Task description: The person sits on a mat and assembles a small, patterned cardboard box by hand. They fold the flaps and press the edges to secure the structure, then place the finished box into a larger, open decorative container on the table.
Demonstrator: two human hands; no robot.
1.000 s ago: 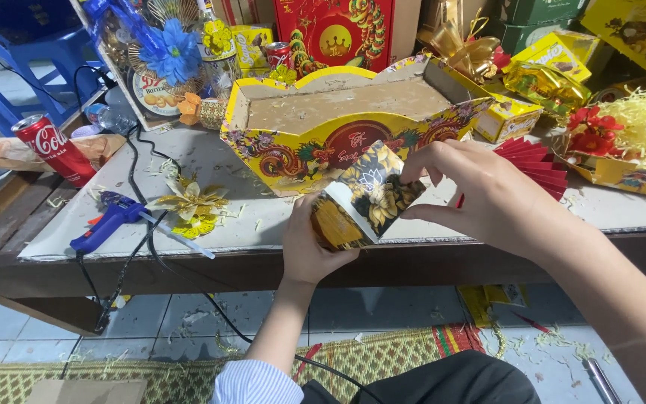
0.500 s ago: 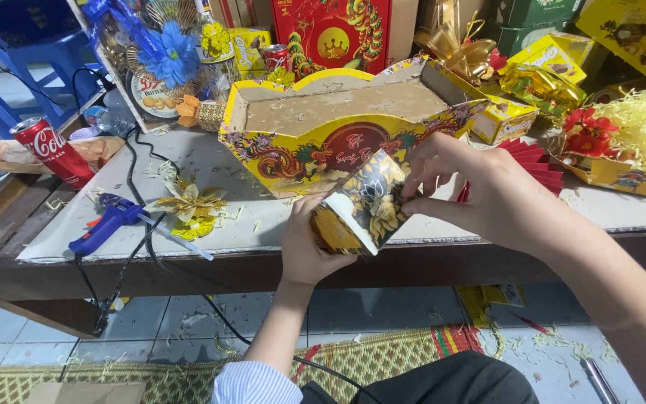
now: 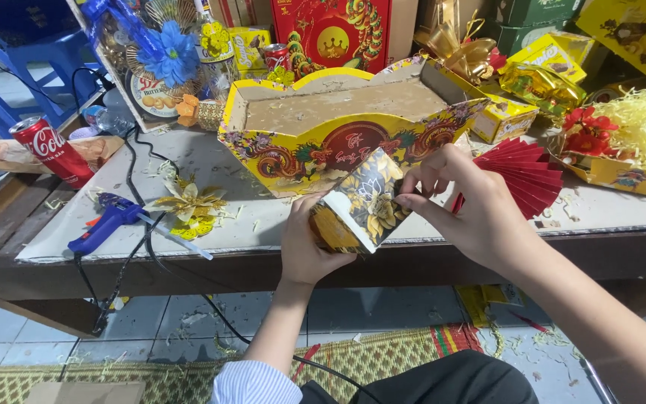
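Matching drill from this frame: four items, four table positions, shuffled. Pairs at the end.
1. red soda can
2. blue glue gun
3. red pleated paper fan
4. small gold-and-black floral box

A. held in both hands at the table's front edge
B. far left, on a wooden plank
C. right of the hands, on the tabletop
D. front left, cable trailing to the floor

Pairs: 1-B, 2-D, 3-C, 4-A
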